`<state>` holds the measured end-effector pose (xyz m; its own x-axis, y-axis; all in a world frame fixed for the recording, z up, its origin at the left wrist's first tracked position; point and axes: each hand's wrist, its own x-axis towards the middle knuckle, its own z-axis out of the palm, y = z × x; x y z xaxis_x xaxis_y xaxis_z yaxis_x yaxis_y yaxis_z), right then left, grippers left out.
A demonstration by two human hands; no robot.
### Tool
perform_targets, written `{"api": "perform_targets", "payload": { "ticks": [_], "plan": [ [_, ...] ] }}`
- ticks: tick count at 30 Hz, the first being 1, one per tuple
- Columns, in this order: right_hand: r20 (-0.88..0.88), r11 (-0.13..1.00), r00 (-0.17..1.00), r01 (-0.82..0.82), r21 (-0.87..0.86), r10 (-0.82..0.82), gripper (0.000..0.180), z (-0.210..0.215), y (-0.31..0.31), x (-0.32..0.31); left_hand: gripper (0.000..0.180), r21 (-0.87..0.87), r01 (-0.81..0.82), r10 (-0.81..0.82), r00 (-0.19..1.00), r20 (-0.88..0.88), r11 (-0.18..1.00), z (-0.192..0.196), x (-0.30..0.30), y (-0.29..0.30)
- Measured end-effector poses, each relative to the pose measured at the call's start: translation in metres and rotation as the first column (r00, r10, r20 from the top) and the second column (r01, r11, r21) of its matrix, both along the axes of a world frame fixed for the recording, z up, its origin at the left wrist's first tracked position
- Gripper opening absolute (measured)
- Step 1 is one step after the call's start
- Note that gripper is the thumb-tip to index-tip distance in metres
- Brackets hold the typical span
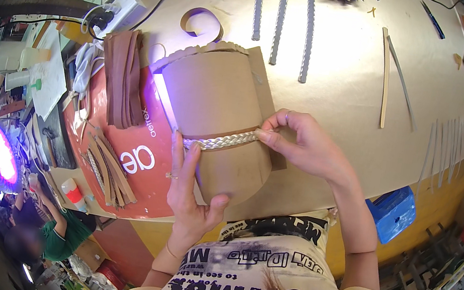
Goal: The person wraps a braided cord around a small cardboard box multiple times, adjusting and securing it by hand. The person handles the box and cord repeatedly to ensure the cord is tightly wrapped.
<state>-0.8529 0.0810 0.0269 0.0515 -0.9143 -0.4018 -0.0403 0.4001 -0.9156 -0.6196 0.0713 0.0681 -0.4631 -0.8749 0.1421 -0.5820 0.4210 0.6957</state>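
Note:
A silver braided strap lies across a curved brown cardboard form, along a darker brown band. At the strap's right end, my right hand pinches it between thumb and forefinger. My left hand rests at the form's left edge, its first fingers stretched out against the strap's left end. The left thumb stands apart, touching the lower part of the form. What lies under the fingertips is hidden.
Several grey braided strips lie at the back. Brown strips and a bundle of narrow straps lie on the red sheet at left. A lit lamp, a blue bin and a co-worker in green are around the table.

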Motion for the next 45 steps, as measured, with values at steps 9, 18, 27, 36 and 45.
{"api": "perform_targets", "payload": {
  "ticks": [9,18,27,36,45],
  "plan": [
    [-0.103,0.997,0.992,0.073,0.01,-0.072,0.026,0.002,0.001,0.004,0.083,0.02,-0.029,0.028,0.999,0.023,0.999,0.001,-0.002,0.002],
    [-0.095,0.992,0.989,0.116,0.06,-0.11,0.026,0.004,0.002,0.008,0.081,0.009,-0.008,0.009,1.0,-0.014,1.0,0.001,0.001,-0.001],
    [-0.171,0.963,0.951,0.239,-0.122,-0.258,0.024,-0.009,0.011,0.021,0.081,-0.017,0.004,-0.004,1.0,-0.025,1.0,-0.001,0.001,-0.002],
    [-0.455,0.832,0.71,0.358,-0.424,-0.537,0.03,-0.018,0.026,0.053,0.081,-0.044,-0.008,0.005,0.998,-0.055,0.999,-0.005,-0.001,0.0],
    [0.089,0.595,0.658,0.724,-0.349,-0.748,0.029,-0.031,0.034,0.07,0.076,-0.062,-0.011,0.009,0.999,-0.036,0.998,-0.005,-0.004,0.002]
  ]
}}
